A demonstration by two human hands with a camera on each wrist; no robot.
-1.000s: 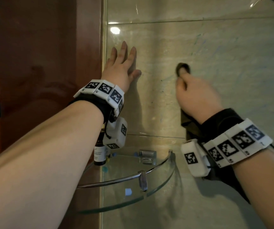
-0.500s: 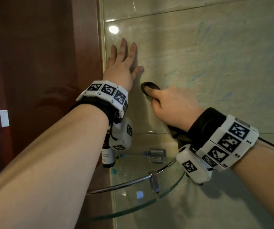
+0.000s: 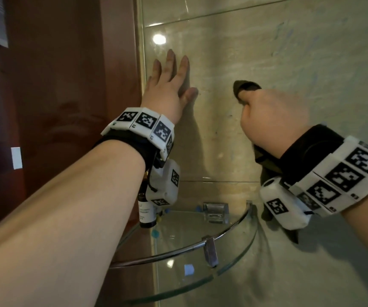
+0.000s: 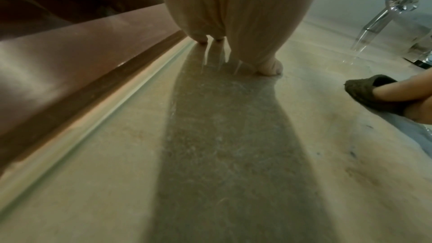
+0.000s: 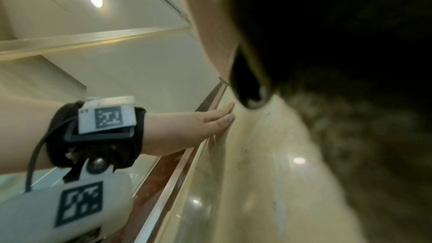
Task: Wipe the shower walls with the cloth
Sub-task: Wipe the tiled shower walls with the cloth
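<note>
My left hand [image 3: 169,89] lies flat and open on the beige tiled shower wall [image 3: 300,63], close to the wall's left edge; the right wrist view shows this left hand [image 5: 187,128] from the side, fingers straight against the tile. To its right, my right hand [image 3: 269,114] grips a dark cloth [image 3: 245,86] and presses it to the wall. The rest of the cloth hangs below my wrist. In the left wrist view the cloth [image 4: 369,95] is wrapped under the right hand's thumb. The cloth [image 5: 350,117] fills the right side of the right wrist view.
A glass corner shelf [image 3: 229,258] with a chrome rail juts out below both hands. A small brown bottle [image 3: 146,210] stands on it behind my left wrist. A dark wooden panel [image 3: 67,96] borders the wall on the left. A chrome shower fitting [image 4: 397,1] shows to the right.
My right hand swept the cloth left and down toward the left thumb, then back right and up. The left hand has stayed flat on the wall.
</note>
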